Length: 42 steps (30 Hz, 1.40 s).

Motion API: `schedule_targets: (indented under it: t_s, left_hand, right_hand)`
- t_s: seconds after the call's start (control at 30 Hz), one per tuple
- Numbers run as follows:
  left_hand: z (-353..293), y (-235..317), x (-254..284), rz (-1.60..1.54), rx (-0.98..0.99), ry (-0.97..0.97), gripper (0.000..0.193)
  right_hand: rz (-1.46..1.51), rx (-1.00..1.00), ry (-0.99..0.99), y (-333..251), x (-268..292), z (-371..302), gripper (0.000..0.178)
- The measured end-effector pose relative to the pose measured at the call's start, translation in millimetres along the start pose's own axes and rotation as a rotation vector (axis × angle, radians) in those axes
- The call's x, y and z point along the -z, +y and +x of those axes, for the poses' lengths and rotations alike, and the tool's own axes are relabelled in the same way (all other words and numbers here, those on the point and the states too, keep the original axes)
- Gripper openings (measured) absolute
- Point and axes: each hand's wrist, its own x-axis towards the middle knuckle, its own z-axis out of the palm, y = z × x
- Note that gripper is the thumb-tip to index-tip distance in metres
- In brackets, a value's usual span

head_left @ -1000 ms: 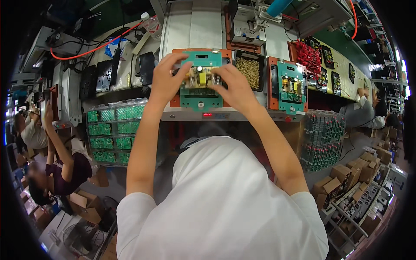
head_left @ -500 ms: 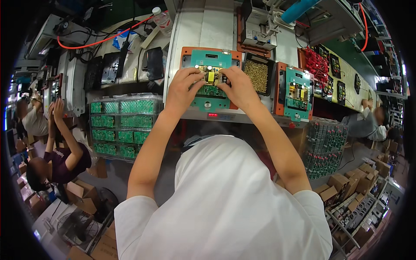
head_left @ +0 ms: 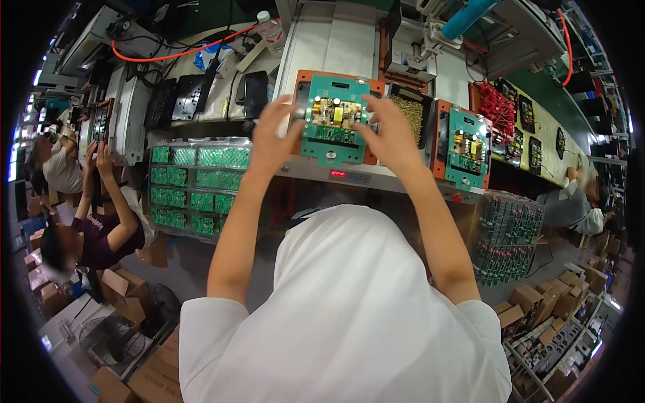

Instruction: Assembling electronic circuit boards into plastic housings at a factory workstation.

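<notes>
A populated circuit board (head_left: 337,115) with a yellow component lies in a teal fixture plate (head_left: 331,156) on an orange-red frame (head_left: 373,87). My left hand (head_left: 270,138), slightly blurred, is off the plate's left side with fingers apart and nothing visible in them. On the opposite side my right hand (head_left: 393,134) hovers at the plate's right edge, thumb and fingers spread. Whether its fingertips touch the plate I cannot tell. A second teal fixture (head_left: 467,121) farther right holds a similar board (head_left: 467,148).
Between the fixtures stands a black bin of small brass-coloured parts (head_left: 408,113). Stacked clear trays of green boards (head_left: 195,188) stand left, another stack (head_left: 507,235) right. Red parts (head_left: 496,104) lie at far right. A bottle (head_left: 270,32) stands at the back. Co-workers sit on both sides.
Both hands have let go of the board and moved apart, the left one leftward, the right one slightly rightward. The whole view has shifted a little.
</notes>
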Motion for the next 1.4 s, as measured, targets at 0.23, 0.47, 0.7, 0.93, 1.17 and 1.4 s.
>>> schedule_targets:
  t_s: [0.23,0.47,0.7,0.93,1.17,1.4]
  left_hand:
    - [-109,-72,25,-0.128,0.442,-0.042,0.063]
    - [-131,-95,41,-0.297,0.586,-0.004,0.072]
    - [-129,-121,70,-0.267,0.599,-0.068,0.067]
    - [-106,-141,122,0.148,0.358,0.416,0.033]
    - [-30,-26,71,0.005,0.127,0.392,0.027]
    - [-28,38,4,-0.128,0.090,0.137,0.021]
  right_hand:
    - [1.056,0.770,0.218,-130,168,-62,0.003]
    - [0.944,0.854,-0.017,-165,188,-53,0.046]
    - [0.946,0.883,0.221,-163,183,-75,0.042]
    - [0.491,-0.109,0.956,-32,204,-162,0.020]
    - [-0.359,-0.891,0.586,185,169,-296,0.025]
    - [-0.572,-0.816,0.094,252,155,-320,0.029]
